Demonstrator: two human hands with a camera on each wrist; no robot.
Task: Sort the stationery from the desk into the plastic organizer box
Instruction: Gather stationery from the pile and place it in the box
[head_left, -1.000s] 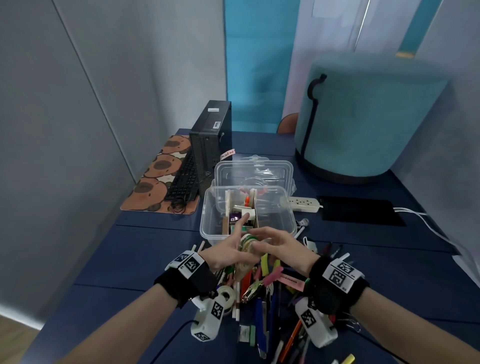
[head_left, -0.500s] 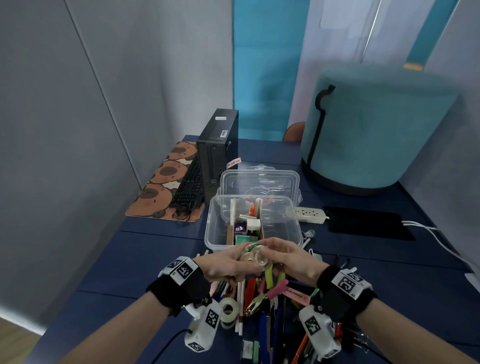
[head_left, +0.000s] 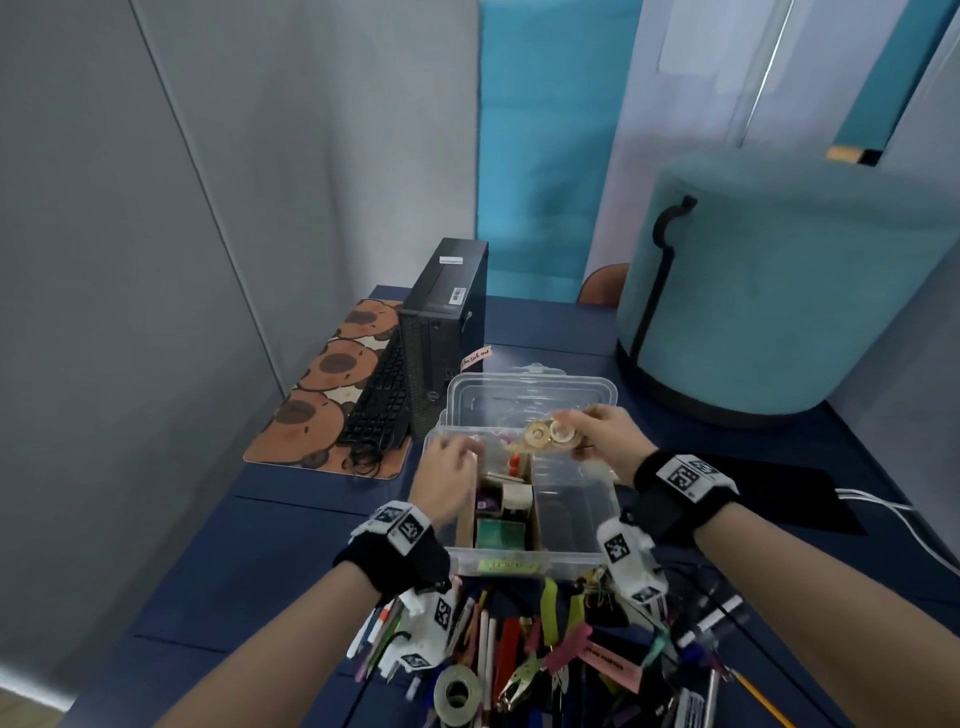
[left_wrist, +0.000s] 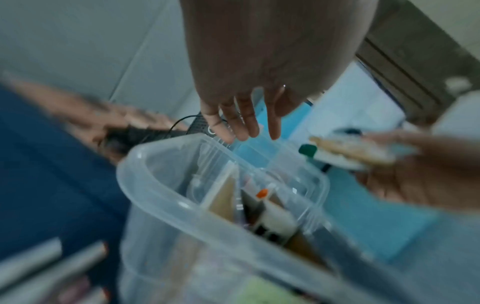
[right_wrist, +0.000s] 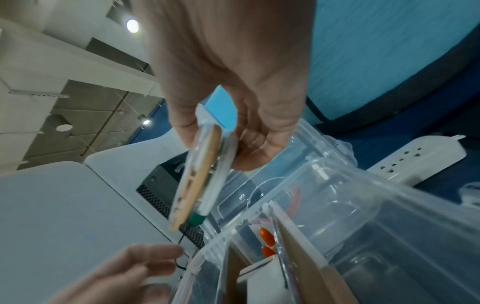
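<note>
Your right hand (head_left: 605, 441) pinches a correction tape dispenser (head_left: 545, 435) flat between thumb and fingers (right_wrist: 187, 131), holding it in the air over the far end of the plastic organizer box (head_left: 582, 558). Your left hand (head_left: 448, 480) carries nothing: its fingers (left_wrist: 241, 123) hang loose and nearly straight over the box's left rim, not clearly touching it. The step in hand looks like the drop into a compartment, so lower the dispenser until it sits just below your fingertips and inside the walls before you let go. It is a thin disc-like shell, and from height it would likely land on edge and tip across a divider. Turn it so its narrow side goes down between the cardboard dividers (right_wrist: 301, 242), or lay it flat in the open bay under your right palm, which looks free of other items. The shell is clear hard plastic over a tan face with two round reels and a small green tip (right_wrist: 197, 219), smooth and slippery, so keep the pinch broad. The box is thin translucent plastic with rounded corners and may slide on the dark blue counter (head_left: 291, 530). Steady its rim with your free fingers if it shifts. Pens and a tape roll (head_left: 456, 693) wait in the pile below your wrists.
</note>
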